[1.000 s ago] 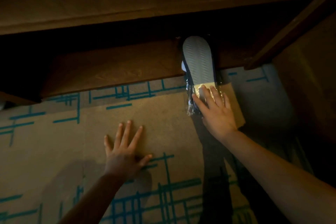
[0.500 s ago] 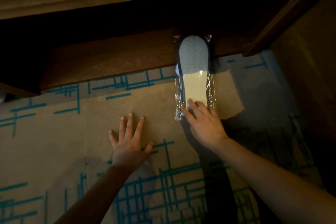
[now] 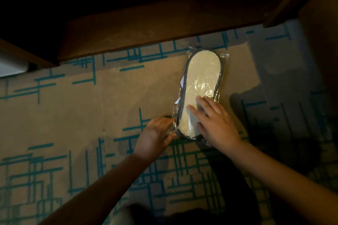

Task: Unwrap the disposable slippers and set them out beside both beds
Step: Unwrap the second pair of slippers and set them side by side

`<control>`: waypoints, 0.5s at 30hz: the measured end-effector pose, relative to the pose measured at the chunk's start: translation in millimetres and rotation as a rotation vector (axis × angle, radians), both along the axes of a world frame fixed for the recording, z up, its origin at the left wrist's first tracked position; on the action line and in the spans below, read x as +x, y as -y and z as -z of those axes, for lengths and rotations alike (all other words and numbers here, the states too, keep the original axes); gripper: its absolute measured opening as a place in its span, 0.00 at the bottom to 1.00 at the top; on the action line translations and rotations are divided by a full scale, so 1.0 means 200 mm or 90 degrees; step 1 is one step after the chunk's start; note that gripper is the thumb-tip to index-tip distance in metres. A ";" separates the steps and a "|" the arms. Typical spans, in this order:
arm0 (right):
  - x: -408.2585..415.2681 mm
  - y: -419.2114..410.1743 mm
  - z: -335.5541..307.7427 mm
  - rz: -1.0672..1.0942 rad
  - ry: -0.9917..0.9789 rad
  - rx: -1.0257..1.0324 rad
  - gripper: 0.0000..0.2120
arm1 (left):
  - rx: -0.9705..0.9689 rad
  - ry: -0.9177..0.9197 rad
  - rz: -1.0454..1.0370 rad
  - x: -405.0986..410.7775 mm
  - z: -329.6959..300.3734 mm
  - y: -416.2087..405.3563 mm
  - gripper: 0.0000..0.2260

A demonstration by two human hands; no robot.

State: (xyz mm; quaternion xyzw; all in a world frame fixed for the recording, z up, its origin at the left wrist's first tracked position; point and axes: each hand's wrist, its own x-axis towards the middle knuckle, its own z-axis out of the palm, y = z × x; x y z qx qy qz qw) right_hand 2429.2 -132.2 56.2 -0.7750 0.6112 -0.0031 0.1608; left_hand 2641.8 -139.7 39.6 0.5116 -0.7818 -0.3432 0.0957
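Note:
A pair of pale disposable slippers with dark edging, sealed in clear plastic wrap (image 3: 200,82), lies flat on the carpet with its far end near the wooden furniture base. My right hand (image 3: 215,124) rests on the near end of the pack, fingers spread over the plastic and pressing down. My left hand (image 3: 155,136) is at the pack's near left corner, fingertips touching or pinching the edge of the wrap. The slippers lie sole up, stacked together inside the wrap.
A tan carpet with teal line pattern (image 3: 73,124) covers the floor. A dark wooden furniture base (image 3: 146,31) runs across the top, with a deep shadowed gap above it. A wooden leg or panel (image 3: 296,0) angles down at the upper right. Something white (image 3: 11,65) shows at the far left.
The wrapped slippers have slid out from under the furniture toward me onto the carpet. My left hand left the floor and moved right to the pack's corner.

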 end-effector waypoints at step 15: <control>-0.03 0.08 -0.05 -0.023 0.051 0.050 0.25 | 0.037 0.044 -0.056 -0.11 -0.04 0.07 0.04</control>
